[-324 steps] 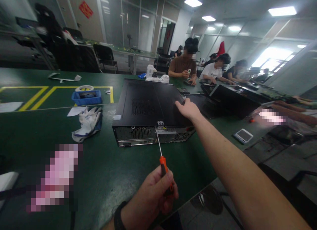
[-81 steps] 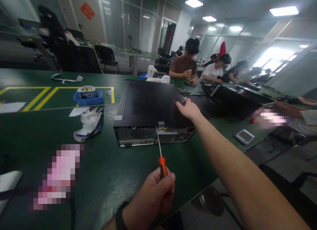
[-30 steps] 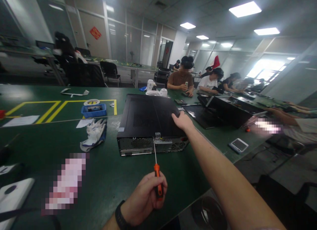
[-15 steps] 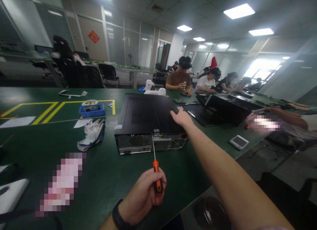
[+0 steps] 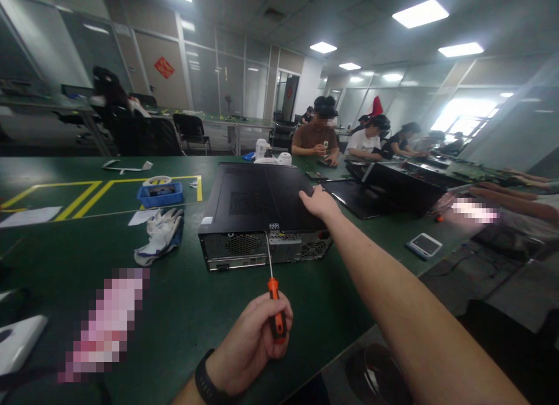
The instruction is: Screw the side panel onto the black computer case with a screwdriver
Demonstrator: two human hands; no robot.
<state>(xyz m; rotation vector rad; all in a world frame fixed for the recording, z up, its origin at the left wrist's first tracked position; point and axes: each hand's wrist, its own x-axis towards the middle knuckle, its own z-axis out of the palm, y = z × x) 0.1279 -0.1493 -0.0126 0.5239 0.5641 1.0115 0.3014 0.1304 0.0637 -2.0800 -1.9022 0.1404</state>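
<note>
A black computer case [image 5: 257, 198] lies flat on the green table [image 5: 192, 312], its rear panel with vents and a fan grille facing me. My left hand [image 5: 257, 335], with a dark band on the wrist, is closed round the handle of an orange and black screwdriver [image 5: 273, 303]. The screwdriver's tip meets the upper edge of the rear panel, near the middle. My right hand [image 5: 318, 204] rests on the right side of the case's top, thumb apart from the other fingers and holding nothing.
Left of the case are work gloves [image 5: 161, 233], a blue tray [image 5: 161, 194] and a roll of tape. To the right lie a black panel [image 5: 358, 198], an opened case [image 5: 402, 187] and a small white device [image 5: 424, 246]. Other people sit across and along the table.
The view has shifted slightly. Both hands, the screwdriver and the case keep nearly the same places relative to each other.
</note>
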